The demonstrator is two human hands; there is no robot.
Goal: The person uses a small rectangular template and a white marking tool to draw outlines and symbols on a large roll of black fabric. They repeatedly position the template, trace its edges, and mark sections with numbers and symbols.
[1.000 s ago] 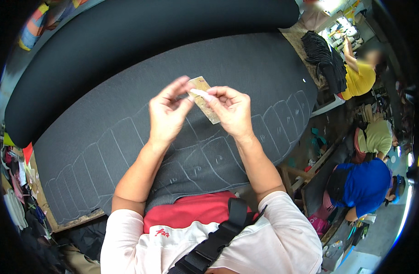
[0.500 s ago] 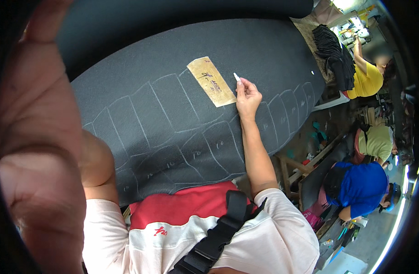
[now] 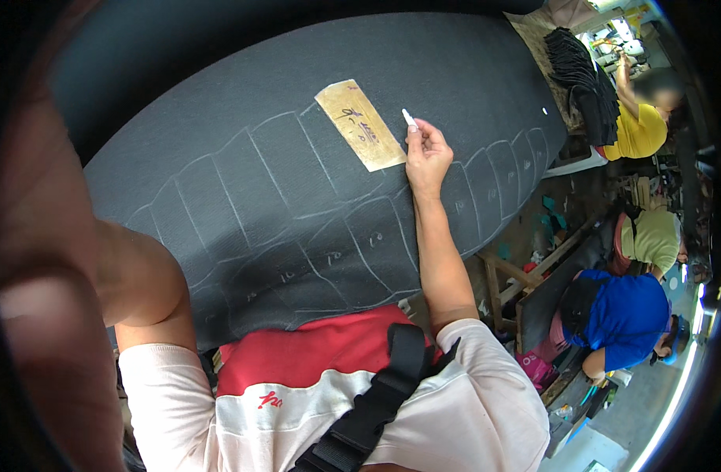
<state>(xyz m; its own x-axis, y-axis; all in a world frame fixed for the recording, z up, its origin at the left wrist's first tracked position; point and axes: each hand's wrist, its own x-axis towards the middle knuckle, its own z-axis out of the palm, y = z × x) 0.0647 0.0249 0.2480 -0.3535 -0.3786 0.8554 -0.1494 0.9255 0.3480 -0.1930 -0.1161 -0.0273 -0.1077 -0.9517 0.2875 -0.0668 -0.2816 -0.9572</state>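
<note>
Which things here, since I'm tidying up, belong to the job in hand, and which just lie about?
In the job:
chalk, in the right hand
card, on the cloth
cloth, with pale outlines drawn on it

Seemingly just lying about:
black stack, upper right
teal scraps, below the stack

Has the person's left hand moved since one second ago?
Yes. Judged against the chalk-marked dark cloth, the left hand has moved left from above its middle, now looming large at the picture's left edge.
</note>
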